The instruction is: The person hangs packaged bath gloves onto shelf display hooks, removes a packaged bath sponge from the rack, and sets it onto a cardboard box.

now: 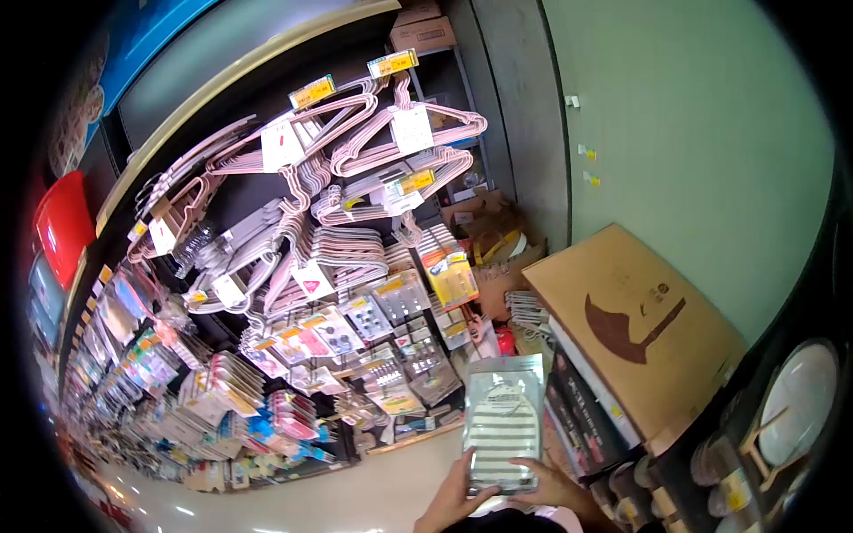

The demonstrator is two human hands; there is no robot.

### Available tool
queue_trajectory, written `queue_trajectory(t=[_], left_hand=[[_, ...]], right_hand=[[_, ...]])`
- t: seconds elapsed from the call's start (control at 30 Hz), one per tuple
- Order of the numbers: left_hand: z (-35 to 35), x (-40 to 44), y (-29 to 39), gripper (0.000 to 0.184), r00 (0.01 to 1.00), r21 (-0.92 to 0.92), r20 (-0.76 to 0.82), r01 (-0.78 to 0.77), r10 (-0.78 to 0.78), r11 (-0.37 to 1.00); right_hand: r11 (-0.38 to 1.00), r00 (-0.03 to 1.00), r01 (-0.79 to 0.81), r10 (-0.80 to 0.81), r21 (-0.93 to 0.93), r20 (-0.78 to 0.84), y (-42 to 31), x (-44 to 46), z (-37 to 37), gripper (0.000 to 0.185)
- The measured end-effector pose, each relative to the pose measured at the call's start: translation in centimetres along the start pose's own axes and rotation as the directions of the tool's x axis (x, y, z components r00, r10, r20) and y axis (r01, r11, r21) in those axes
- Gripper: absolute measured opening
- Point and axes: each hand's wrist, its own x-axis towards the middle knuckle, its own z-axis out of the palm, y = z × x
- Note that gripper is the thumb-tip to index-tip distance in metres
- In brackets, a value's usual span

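left hand [455, 499] and right hand [553, 489] grasp a striped packet [504, 428] by its lower end (hangers [351, 249] hang in rows beyond).

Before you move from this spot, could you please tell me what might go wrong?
The package is held near its lower end by the left hand and right hand, so its top might tip away. Turning right could perhaps knock the white plate, propped up in a stand. Leaning forward might snag the crowded hangers.
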Motion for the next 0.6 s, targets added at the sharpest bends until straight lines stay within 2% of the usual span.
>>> queue_trajectory(t=[0.03, 0.13, 0.2, 0.23, 0.33, 0.43, 0.47, 0.57, 0.6], left_hand=[[-0.6, -0.4, -0.4, 0.093, 0.999, -0.030, 0.018, -0.026, 0.026, 0.999], [-3.1, -1.7, -0.5, 0.096, 0.970, 0.268, 0.037, -0.240, 0.239, 0.933], [-4.8, -2.9, -0.1, 0.098, 0.987, 0.237, 0.024, -0.158, 0.157, 0.959], [-5.6, -3.3, -0.1, 0.099, 0.993, 0.219, 0.017, -0.117, 0.116, 0.969], [-7.0, -4.9, -1.9, 0.103, 0.991, 0.161, -0.010, -0.129, 0.132, 0.979], [-8.2, -6.7, -2.7, 0.103, 0.991, 0.158, 0.012, -0.136, 0.136, 0.978], [-8.6, -7.3, -2.8, 0.103, 0.990, 0.157, 0.022, -0.141, 0.139, 0.977], [-10.1, -9.2, -3.2, 0.110, 0.967, 0.112, 0.114, -0.240, 0.228, 0.964], [-10.3, -9.6, -4.3, 0.110, 0.968, 0.065, 0.130, -0.226, 0.216, 0.972]], right_hand=[[0.999, 0.998, 0.042, -0.042, 0.010, -0.043, -0.3, 0.2, 0.9, 0.076], [0.999, 0.990, 0.034, -0.028, 0.040, -0.138, -2.5, 0.2, 3.8, 0.070], [0.995, 0.986, 0.016, 0.000, 0.098, -0.166, -3.9, 0.1, 5.9, 0.066], [0.998, 0.984, 0.015, -0.005, 0.056, -0.180, -4.3, 0.1, 6.8, 0.066], [1.000, 0.976, 0.020, -0.023, -0.015, -0.218, -5.2, 0.1, 9.5, 0.066], [0.998, 0.982, 0.064, -0.068, -0.027, -0.176, -6.4, 0.3, 10.2, 0.066], [1.000, 0.991, 0.015, -0.015, -0.003, -0.134, -6.7, 0.2, 10.5, 0.065], [0.998, 0.995, 0.057, -0.060, -0.036, -0.085, -9.2, 0.7, 10.5, 0.064], [0.999, 0.998, 0.050, -0.051, -0.006, -0.049, -8.3, 0.6, 11.2, 0.063]])
